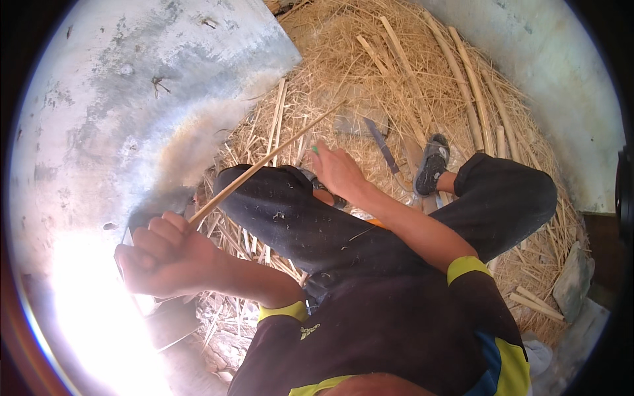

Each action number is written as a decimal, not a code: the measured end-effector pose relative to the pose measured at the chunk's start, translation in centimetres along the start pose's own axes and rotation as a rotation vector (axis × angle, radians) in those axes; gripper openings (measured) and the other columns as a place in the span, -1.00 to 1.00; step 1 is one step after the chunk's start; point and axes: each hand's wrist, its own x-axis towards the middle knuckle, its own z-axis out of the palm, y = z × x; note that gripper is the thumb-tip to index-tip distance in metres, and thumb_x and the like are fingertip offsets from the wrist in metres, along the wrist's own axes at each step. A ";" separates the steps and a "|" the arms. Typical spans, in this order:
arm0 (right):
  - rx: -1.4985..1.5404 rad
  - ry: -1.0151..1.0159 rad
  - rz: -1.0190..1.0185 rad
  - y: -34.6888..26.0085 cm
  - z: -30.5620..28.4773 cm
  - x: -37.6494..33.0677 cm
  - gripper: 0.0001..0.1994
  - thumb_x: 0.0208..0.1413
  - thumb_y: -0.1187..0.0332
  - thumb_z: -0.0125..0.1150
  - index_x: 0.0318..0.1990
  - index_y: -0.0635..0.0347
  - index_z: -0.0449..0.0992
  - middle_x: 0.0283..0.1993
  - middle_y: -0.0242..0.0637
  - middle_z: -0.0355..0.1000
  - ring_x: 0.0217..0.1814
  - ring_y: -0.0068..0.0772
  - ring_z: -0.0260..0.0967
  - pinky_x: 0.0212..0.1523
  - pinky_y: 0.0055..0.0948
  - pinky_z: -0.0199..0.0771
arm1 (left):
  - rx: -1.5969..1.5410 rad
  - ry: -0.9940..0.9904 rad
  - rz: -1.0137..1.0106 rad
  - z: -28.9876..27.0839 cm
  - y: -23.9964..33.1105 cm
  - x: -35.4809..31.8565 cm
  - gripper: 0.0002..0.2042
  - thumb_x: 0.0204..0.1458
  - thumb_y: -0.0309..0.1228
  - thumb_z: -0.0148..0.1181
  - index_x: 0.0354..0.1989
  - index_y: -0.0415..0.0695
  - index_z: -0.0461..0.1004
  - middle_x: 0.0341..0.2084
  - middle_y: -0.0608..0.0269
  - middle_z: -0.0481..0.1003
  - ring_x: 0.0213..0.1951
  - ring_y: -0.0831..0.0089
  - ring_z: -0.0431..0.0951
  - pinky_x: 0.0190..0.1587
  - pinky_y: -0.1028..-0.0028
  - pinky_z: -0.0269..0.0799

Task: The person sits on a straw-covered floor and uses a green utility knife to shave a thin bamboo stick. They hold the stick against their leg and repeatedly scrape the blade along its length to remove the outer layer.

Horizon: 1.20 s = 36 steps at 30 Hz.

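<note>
Closed in a fist at the lower left, my left hand (pixel 175 254) grips one end of a long, thin bamboo strip (pixel 254 169). The strip slants up and to the right, over my bent left knee, and tapers to a point near the middle of the view. My right hand (pixel 338 169) is in front of my legs, just right of the strip, with its fingers curled in. A small green thing (pixel 315 150) shows at its fingertips; the rest of what it holds is hidden. Beyond that hand, a flat-bladed knife (pixel 382 143) lies on the shavings near my right shoe.
Straw-coloured shavings (pixel 337 39) cover the ground. Several long split pieces (pixel 475 92) lie at the far right. A pale, stained wall (pixel 165 79) stands on the left, another (pixel 548 86) at the right. A grey stone (pixel 573 280) lies at the lower right. Bright glare washes out the lower left.
</note>
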 end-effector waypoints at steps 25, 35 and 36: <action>0.141 0.087 -0.146 -5.5 -2.2 -5.7 -0.78 0.26 0.30 -0.06 -0.18 0.33 0.28 -0.59 0.06 0.40 -0.50 0.17 0.42 -0.51 -0.01 0.37 | 0.061 -0.015 0.084 0.6 -0.3 -0.9 -0.60 0.24 -0.25 -0.23 -0.67 0.04 -0.09 -0.84 0.47 -0.15 -0.75 0.63 -0.22 -0.68 0.53 -0.24; 0.122 0.108 -0.163 -6.7 -3.4 -5.5 -0.76 0.26 0.27 -0.06 -0.21 0.34 0.27 -0.67 0.05 0.35 -0.58 0.15 0.39 -0.59 -0.03 0.33 | 0.138 -0.025 0.165 1.2 0.3 -2.1 -0.58 0.27 -0.27 -0.24 -0.68 0.02 -0.08 -0.84 0.48 -0.10 -0.79 0.65 -0.12 -0.74 0.57 -0.10; 0.162 0.066 -0.200 -6.6 -3.8 -5.8 -0.76 0.26 0.28 -0.06 -0.20 0.34 0.26 -0.68 0.05 0.35 -0.59 0.15 0.38 -0.59 -0.02 0.33 | 0.135 -0.038 0.165 0.7 0.3 -1.8 -0.58 0.27 -0.26 -0.24 -0.68 0.01 -0.08 -0.84 0.49 -0.10 -0.80 0.66 -0.12 -0.74 0.58 -0.11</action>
